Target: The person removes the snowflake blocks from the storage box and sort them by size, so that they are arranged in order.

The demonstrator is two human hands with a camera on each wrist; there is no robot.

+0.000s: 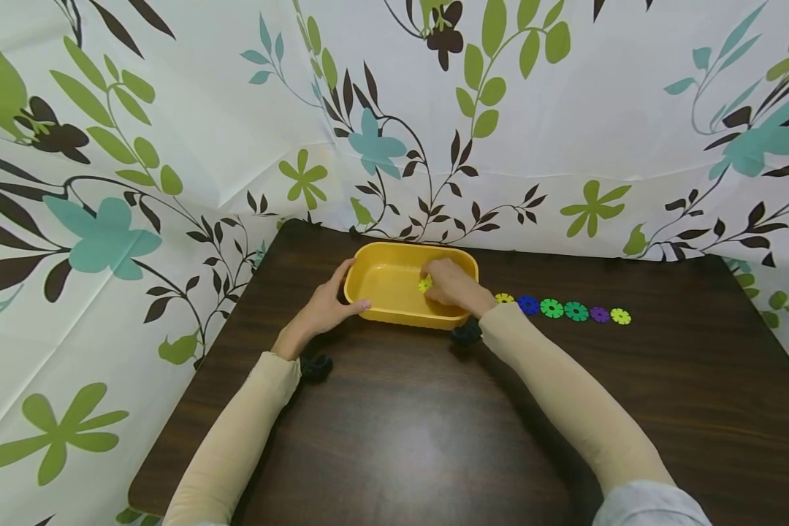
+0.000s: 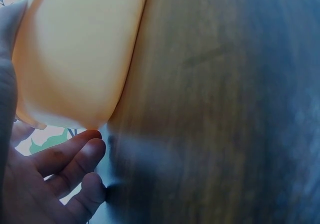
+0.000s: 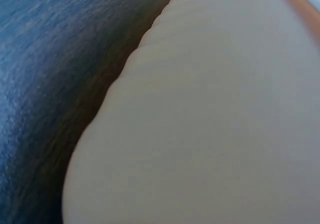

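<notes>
A yellow plastic tub [image 1: 384, 292] stands toward the back of the dark table. My left hand [image 1: 325, 305] grips its left end, thumb over the front rim and fingers along the outer wall. In the left wrist view, the fingers [image 2: 70, 159] bend against the outside of the tub [image 2: 75, 54]. My right hand [image 1: 452, 283] reaches into the tub's right half and pinches a yellow notched disc [image 1: 425, 284]. Close up in the right wrist view is the tub's pale-looking wall [image 3: 210, 114] with a wavy lower edge; the right hand is out of that view.
Right of the tub, several notched discs lie in a row: a yellow one [image 1: 504, 298] partly behind the sleeve, a blue one [image 1: 528, 305], green ones [image 1: 551, 308], a purple one [image 1: 600, 315] and another yellow one [image 1: 621, 316]. A leaf-patterned cloth [image 1: 394, 197] hangs behind the table [image 1: 394, 409].
</notes>
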